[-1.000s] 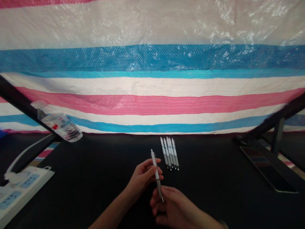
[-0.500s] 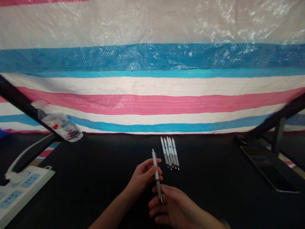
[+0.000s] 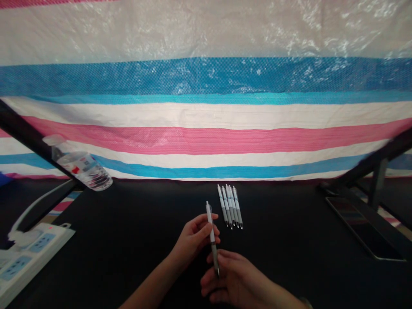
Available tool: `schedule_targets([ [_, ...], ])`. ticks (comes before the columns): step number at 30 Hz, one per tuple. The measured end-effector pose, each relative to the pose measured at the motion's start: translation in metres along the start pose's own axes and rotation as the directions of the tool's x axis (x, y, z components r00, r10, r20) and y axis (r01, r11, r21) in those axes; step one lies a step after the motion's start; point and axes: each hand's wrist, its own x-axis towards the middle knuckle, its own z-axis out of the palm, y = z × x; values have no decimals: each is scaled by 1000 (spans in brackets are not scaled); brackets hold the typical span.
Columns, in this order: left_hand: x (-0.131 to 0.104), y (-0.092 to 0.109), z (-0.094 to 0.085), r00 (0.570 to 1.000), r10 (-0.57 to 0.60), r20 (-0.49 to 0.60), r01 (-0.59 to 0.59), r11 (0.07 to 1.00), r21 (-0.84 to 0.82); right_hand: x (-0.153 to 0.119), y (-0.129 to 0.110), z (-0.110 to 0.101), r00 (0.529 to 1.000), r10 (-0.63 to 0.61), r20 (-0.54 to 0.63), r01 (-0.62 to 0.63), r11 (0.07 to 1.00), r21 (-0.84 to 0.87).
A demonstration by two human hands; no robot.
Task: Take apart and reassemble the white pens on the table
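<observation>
A white click pen (image 3: pixel 211 229) with a grey grip is held up over the table, its tip pointing down toward me. My left hand (image 3: pixel 193 236) pinches the white upper barrel between thumb and fingers. Around the grey lower part, the thumb and index finger of my right hand (image 3: pixel 233 274) close, while its other fingers are loosely curled below. Just beyond my hands, several matching pens (image 3: pixel 229 206) lie side by side on the black table (image 3: pixel 135 240), tips toward me.
At the left edge sits a white power strip (image 3: pixel 48 253) with a plug in it. A clear water bottle (image 3: pixel 86 169) leans behind a black bar at the back left. On the right lies a dark phone (image 3: pixel 363 229) beside a black support. A striped sheet (image 3: pixel 206 141) hangs behind.
</observation>
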Motion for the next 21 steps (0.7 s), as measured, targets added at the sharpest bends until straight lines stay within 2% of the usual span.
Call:
schedule_targets([
  [13,0,-1,-1,1000,-5,-12,5,1000,-7,1,2,-2,999,-32,-17,32,999,-1],
  [21,1,-1,1,999,1,-34,-2,1000,-19,1,4,-3,1000,-18,18,18,1000,-25],
])
